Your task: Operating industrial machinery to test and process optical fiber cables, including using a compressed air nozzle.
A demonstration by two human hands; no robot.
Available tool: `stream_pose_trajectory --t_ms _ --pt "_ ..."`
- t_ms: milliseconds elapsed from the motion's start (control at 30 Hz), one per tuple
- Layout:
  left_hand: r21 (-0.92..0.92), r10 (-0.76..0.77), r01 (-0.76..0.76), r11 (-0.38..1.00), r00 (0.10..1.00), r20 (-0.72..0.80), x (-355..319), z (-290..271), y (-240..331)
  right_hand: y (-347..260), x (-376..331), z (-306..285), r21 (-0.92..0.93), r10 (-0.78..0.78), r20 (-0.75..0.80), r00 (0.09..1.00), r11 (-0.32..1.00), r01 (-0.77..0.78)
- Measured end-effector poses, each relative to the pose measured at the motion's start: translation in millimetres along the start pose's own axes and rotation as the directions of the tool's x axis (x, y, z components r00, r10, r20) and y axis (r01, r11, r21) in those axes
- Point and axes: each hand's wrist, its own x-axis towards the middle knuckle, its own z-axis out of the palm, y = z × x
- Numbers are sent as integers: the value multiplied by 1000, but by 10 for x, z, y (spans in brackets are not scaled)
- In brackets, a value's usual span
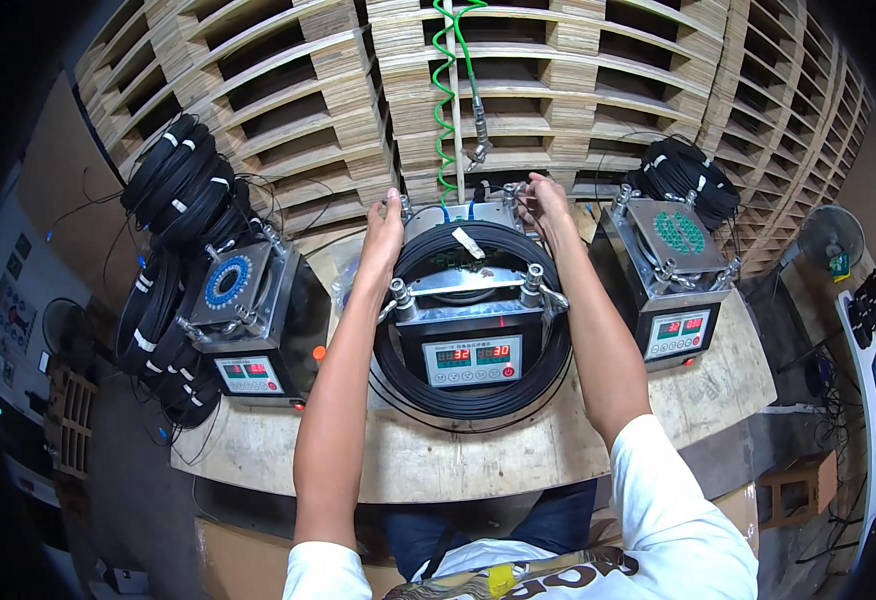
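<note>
A coil of black cable (pixel 473 407) with a white tie hangs around the middle machine (pixel 420 333), which has a metal top and a lit red display. My left hand (pixel 385 235) is at the coil's far left, fingers stretched upward beside the machine's rear left clamp. At the rear right corner, the bent fingers of my right hand (pixel 546 205) close on a metal clamp (pixel 511 193). Two more clamps, the front left clamp (pixel 400 292) and front right clamp (pixel 532 285), stand free of my hands. The coil's raised far side partly hides the machine's top plate.
Similar machines stand on both sides: the left machine (pixel 258 330) with a blue ring on top, the right machine (pixel 648 270) with green inserts. Black cable coils (pixel 183 190) pile at the left. A green spiral air hose (pixel 445 100) hangs before stacked wooden pallets (pixel 308 75).
</note>
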Motion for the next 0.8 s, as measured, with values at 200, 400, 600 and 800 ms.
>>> stream_pose_trajectory --t_ms 200,400,600,800 --pt "-4 21 -21 1000 1000 0 3 -11 -57 -102 -91 190 -688 -478 136 867 585 431" --pt "-5 48 -48 999 999 2 -21 22 -19 -43 17 120 -722 -500 420 757 321 612" --pt "14 -4 4 1000 998 -67 -150 -21 91 -55 -34 309 -641 -387 461 799 477 601" --pt "-248 -176 193 949 980 88 -54 -117 66 -73 164 204 -406 -157 653 741 753 518"
